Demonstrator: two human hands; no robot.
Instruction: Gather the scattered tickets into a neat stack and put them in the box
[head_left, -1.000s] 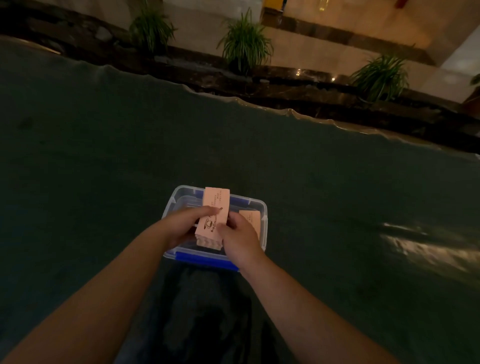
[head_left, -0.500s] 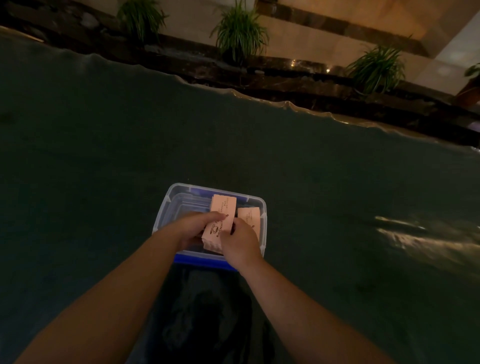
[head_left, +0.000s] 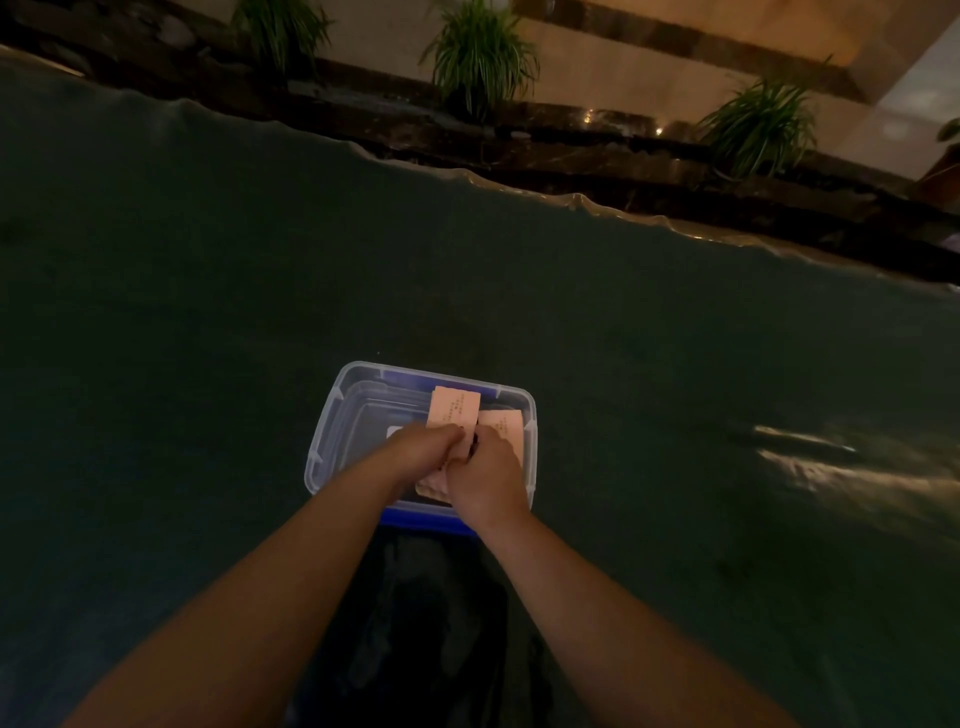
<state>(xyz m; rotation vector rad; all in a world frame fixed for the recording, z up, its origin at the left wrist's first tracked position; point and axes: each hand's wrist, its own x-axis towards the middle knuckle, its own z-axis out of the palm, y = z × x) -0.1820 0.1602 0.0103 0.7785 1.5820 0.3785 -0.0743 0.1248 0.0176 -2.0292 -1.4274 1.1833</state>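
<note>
A clear plastic box (head_left: 332, 415) with blue clips sits on the dark green table near its front edge. Inside it, both hands hold a stack of pink tickets (head_left: 453, 409) low in the box. My left hand (head_left: 422, 451) grips the stack's left side and my right hand (head_left: 482, 480) grips its right side. The stack's near end is hidden under my fingers. A second pink ticket stack (head_left: 506, 425) lies in the box against the right wall, just beside the held one.
The dark green table cover (head_left: 208, 312) stretches wide on all sides, with a rippled far edge (head_left: 576, 200). Beyond it runs a dark stone ledge with potted plants (head_left: 480, 57). A bright glare patch (head_left: 831, 467) lies to the right.
Both hands have lowered the held ticket stack from above the box rim down into the box, next to the stack lying inside.
</note>
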